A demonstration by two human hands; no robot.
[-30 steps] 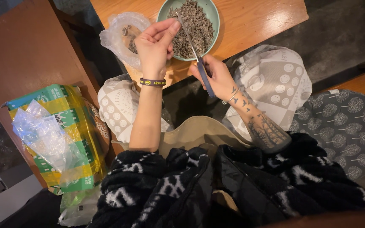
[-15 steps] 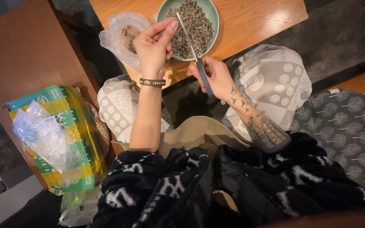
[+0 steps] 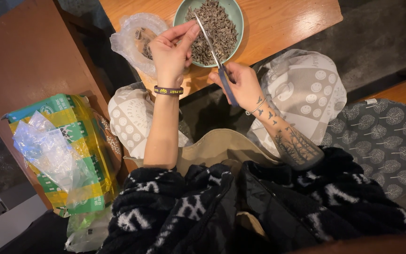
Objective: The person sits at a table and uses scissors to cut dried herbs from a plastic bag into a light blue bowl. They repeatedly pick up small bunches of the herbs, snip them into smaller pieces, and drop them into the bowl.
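My right hand [image 3: 241, 84] grips the blue handles of a pair of scissors [image 3: 211, 44], whose blades point up over a green bowl [image 3: 237, 14] heaped with small dark dried pieces. My left hand [image 3: 171, 49] is raised beside the blades, fingertips pinched together at the bowl's left rim; whatever it pinches is too small to make out. A dark wristband circles my left wrist. Both hands hover above the near edge of the wooden table [image 3: 283, 28].
A clear plastic bag [image 3: 130, 35] with a few dark pieces lies left of the bowl. On my left stands a green and yellow carton [image 3: 78, 141] with crumpled clear plastic on top. A patterned grey cushion [image 3: 386, 141] is at right.
My left hand has shifted slightly along the bowl's rim next to the scissor blades. The right hand keeps its hold on the scissors.
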